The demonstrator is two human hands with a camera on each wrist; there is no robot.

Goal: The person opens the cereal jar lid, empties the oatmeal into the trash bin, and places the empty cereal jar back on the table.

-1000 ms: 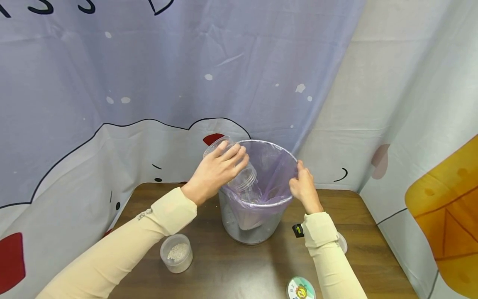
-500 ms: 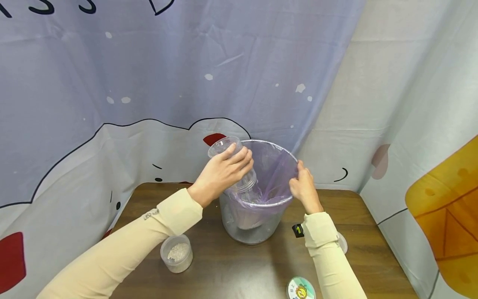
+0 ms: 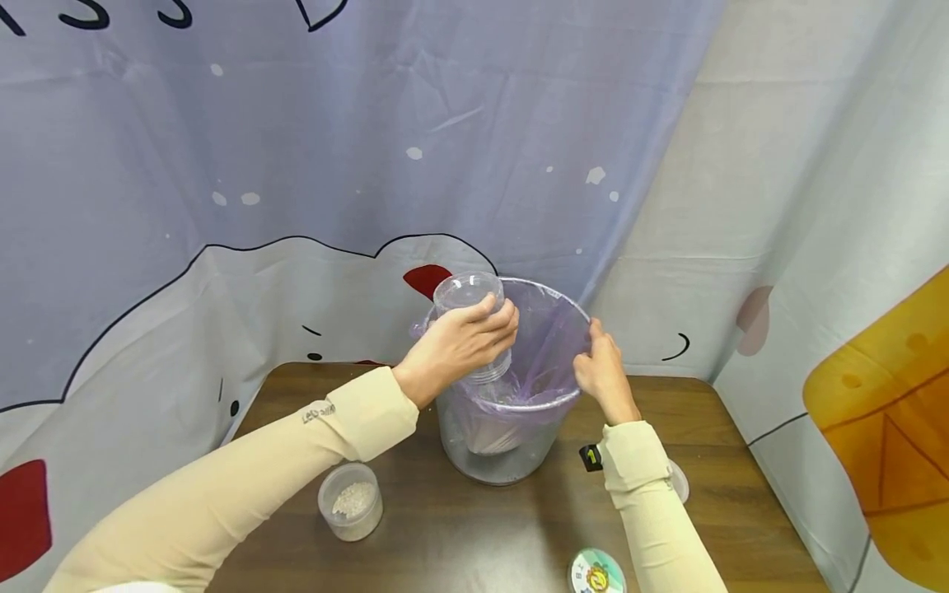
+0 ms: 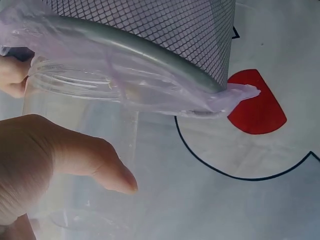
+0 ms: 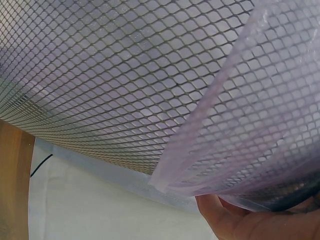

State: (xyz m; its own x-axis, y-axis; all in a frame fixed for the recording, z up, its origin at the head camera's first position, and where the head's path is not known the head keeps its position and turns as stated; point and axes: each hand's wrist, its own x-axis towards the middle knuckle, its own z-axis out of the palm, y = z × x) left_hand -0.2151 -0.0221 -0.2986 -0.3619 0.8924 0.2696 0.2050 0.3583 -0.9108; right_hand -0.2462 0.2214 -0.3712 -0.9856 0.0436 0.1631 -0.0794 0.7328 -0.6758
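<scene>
A clear plastic jar (image 3: 469,294) is tipped mouth down over the mesh trash bin (image 3: 498,471). My left hand (image 3: 461,344) grips it round the side, thumb and fingers curled. In the left wrist view the threaded mouth of the jar (image 4: 75,102) lies against the thin purple trash bag (image 4: 165,102) lining the bin. Whether anything is left in the jar cannot be told. My right hand (image 3: 606,375) holds the bin's right rim, with its fingers (image 5: 215,215) under the bag's folded edge in the right wrist view.
A small clear tub (image 3: 352,504) of white granules stands on the wooden table (image 3: 460,535), front left of the bin. A round lid with a printed label (image 3: 596,571) lies near the front. A whitish round item (image 3: 679,483) is partly hidden by the right sleeve. A curtain (image 3: 334,165) hangs behind.
My left hand has moved a little right, and the jar in it has turned from a slant to nearly straight upside down. The right hand and bin have stayed put.
</scene>
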